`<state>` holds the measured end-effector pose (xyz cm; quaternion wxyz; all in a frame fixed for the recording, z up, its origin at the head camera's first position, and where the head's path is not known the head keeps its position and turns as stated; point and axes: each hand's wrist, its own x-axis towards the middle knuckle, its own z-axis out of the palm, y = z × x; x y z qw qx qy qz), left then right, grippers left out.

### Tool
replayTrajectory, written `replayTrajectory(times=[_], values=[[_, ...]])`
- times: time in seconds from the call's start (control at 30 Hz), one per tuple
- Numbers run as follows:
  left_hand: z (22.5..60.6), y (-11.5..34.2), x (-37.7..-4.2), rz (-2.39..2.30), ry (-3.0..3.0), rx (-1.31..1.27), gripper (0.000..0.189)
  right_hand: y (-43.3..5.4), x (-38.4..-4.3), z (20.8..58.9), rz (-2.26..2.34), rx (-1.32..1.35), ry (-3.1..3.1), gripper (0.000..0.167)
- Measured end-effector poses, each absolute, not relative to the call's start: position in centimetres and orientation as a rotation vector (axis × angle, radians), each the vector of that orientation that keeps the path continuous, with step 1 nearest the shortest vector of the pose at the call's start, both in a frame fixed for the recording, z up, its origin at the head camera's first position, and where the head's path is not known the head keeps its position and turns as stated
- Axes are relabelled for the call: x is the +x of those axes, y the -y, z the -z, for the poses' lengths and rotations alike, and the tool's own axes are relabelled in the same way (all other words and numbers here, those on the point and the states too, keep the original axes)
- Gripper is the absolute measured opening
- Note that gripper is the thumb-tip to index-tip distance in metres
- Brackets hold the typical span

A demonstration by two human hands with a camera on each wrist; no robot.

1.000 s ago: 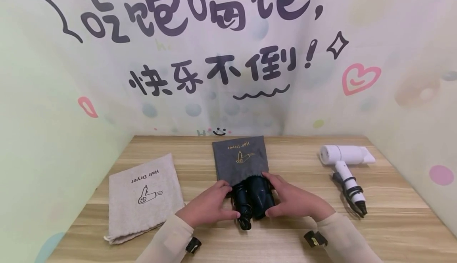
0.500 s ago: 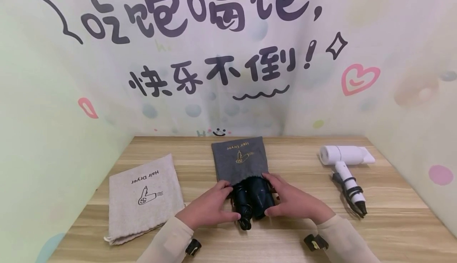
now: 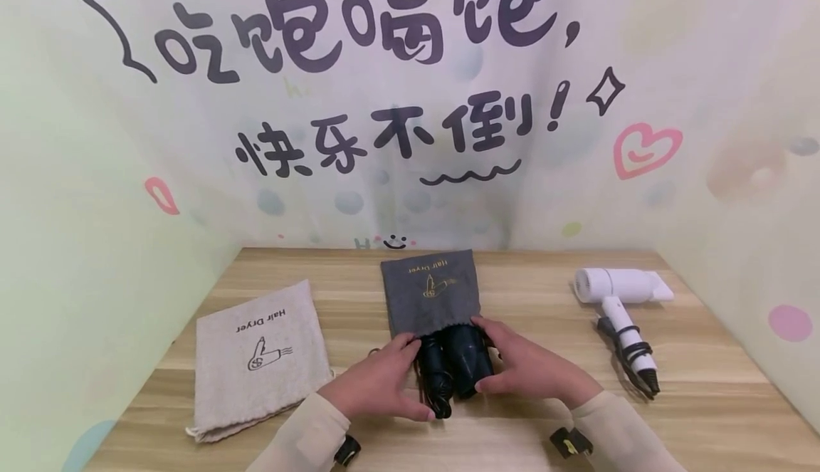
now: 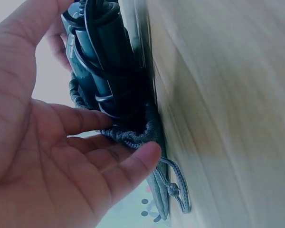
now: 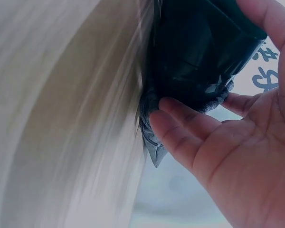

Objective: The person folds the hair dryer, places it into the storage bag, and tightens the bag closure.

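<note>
A black hair dryer (image 3: pixel 468 359) lies folded, cord wound round its handle (image 4: pixel 92 47), partly inside a dark grey drawstring bag (image 3: pixel 432 301). The bag's mouth faces the person; its far part hides the dryer's other end. My left hand (image 3: pixel 378 383) holds the left side of the mouth, fingers on the gathered rim, thumb by the cord end. Opposite it, my right hand (image 3: pixel 528 369) holds the right edge, with its thumb at the nozzle's tip. In the left wrist view a drawstring loop (image 4: pixel 178 190) hangs below the fingers.
To the left, a beige drawstring bag (image 3: pixel 259 362) printed "Hair Dryer" lies flat. A white hair dryer (image 3: pixel 621 285) with a black cord rests at the right. All lie on a wooden table (image 3: pixel 487 436) before a printed cloth backdrop (image 3: pixel 384 208).
Both hands stay at the bag's mouth, with only a slight shift of the left hand. The whole head view has moved a little, so everything appears slightly lower.
</note>
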<state>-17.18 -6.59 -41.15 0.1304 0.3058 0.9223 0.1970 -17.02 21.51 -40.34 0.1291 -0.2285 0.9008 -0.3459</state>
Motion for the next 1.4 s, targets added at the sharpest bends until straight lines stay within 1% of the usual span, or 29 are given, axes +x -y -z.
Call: replayTrajectory(times=[0.17,0.33,0.63,0.87,1.0,1.2,1.4], values=[[42.0,6.5,-17.1,-0.561,-2.717,0.893,0.12,-21.2,-16.9,40.5,0.975,-0.679,-2.636,0.101],[42.2,6.2,-16.9,-0.536,-2.746,0.901,0.125,-21.1,-17.0,40.6,0.932,-0.689,-2.67,0.103],[41.7,5.6,-16.7,-0.47,-2.794,0.909,0.123,-20.8,-17.3,40.5,0.888,-0.675,-2.727,0.104],[41.6,5.5,-16.4,-0.494,-2.759,0.858,0.128,-20.7,-17.2,40.4,0.861,-0.708,-2.732,0.105],[41.7,5.2,-16.4,-0.49,-2.783,0.865,0.124,-20.9,-16.8,40.7,0.862,-0.713,-2.752,0.103],[41.3,5.5,-17.1,-0.483,-2.827,0.897,0.113,-20.8,-17.5,40.9,0.878,-0.703,-2.753,0.099],[41.1,5.7,-17.6,-0.51,-2.801,0.873,0.109,-21.1,-17.8,40.7,0.898,-0.711,-2.748,0.095]])
